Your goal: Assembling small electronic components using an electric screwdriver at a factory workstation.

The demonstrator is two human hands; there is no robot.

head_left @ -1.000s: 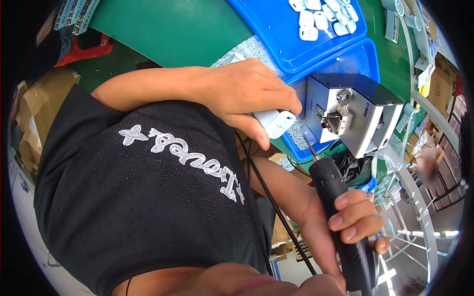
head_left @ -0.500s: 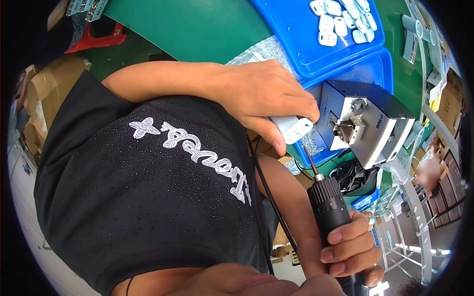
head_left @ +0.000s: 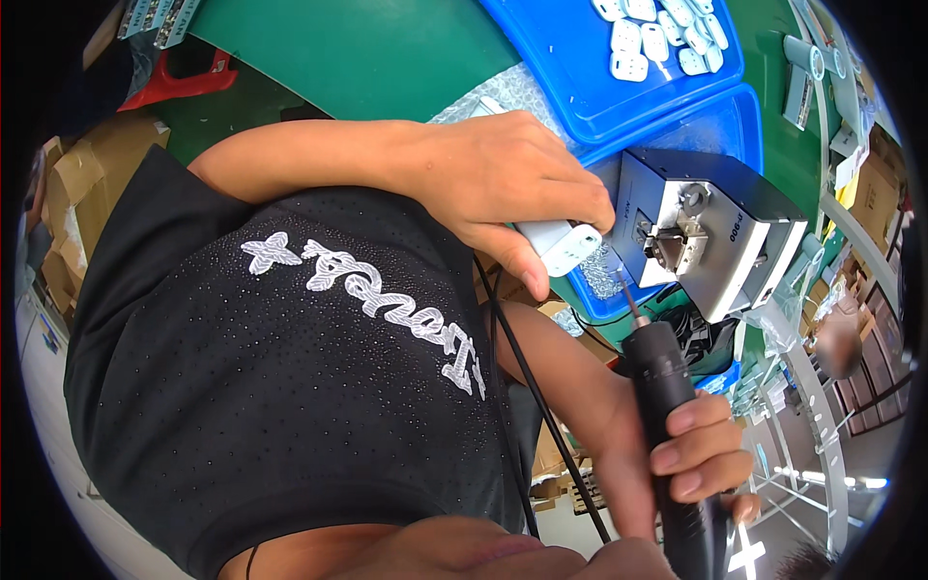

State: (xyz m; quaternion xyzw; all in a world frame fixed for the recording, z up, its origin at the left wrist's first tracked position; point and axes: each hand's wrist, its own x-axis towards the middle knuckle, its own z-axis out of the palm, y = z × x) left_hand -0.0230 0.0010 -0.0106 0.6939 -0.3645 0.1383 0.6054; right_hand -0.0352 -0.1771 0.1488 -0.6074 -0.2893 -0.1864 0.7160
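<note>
My left hand (head_left: 527, 184) is closed around a long white block with holes in its end face, which looks like a power strip (head_left: 572, 253). Its far end shows behind my wrist, and the hand covers its middle. My right hand (head_left: 701, 449) grips a black electric screwdriver (head_left: 662, 372), its thin bit pointing up beside the screw feeder (head_left: 715, 237). The bit's tip is apart from the power strip, over the blue bin with small screws (head_left: 601, 278). The feeder is a dark and silver box with a metal outlet on its front.
Behind the feeder lies a blue tray (head_left: 570, 92) with several small white socket pieces (head_left: 652, 41). Bubble wrap (head_left: 512, 89) rests on the green table (head_left: 367, 58). Black cables (head_left: 546, 425) hang near my right forearm. A red stool (head_left: 179, 82) and cardboard boxes (head_left: 106, 164) stand at left.
My right hand has moved the screwdriver rightward, with its bit farther from the power strip and closer to the feeder. My left hand keeps its hold. The whole view has shifted slightly.
</note>
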